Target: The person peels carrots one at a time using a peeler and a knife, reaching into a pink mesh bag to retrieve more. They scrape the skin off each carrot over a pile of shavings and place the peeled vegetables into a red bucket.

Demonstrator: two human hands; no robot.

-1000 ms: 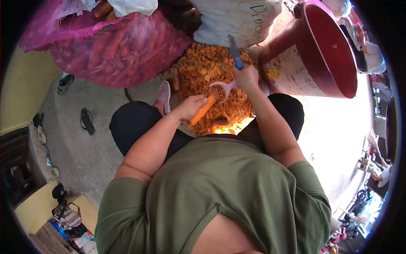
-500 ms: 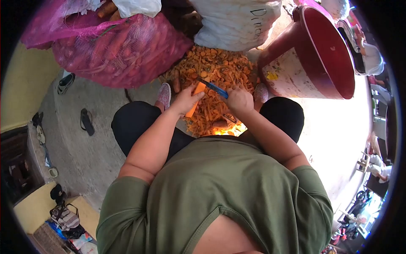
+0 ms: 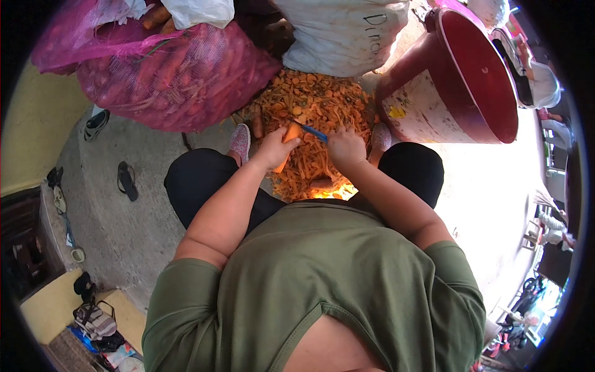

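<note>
While the left hand (image 3: 276,149) is gripping a carrot (image 3: 292,132), the right hand (image 3: 347,150) is clutching a blue knife (image 3: 314,132) at the carrot's far end, tons of peelings (image 3: 328,102) lying below

Blown-out glare on right-hand floor (image 3: 496,198)

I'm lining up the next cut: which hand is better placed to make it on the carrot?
Probably the right hand: it grips the blue-handled knife, whose blade is at the far end of the carrot. The left hand is taken up holding that carrot.
</note>
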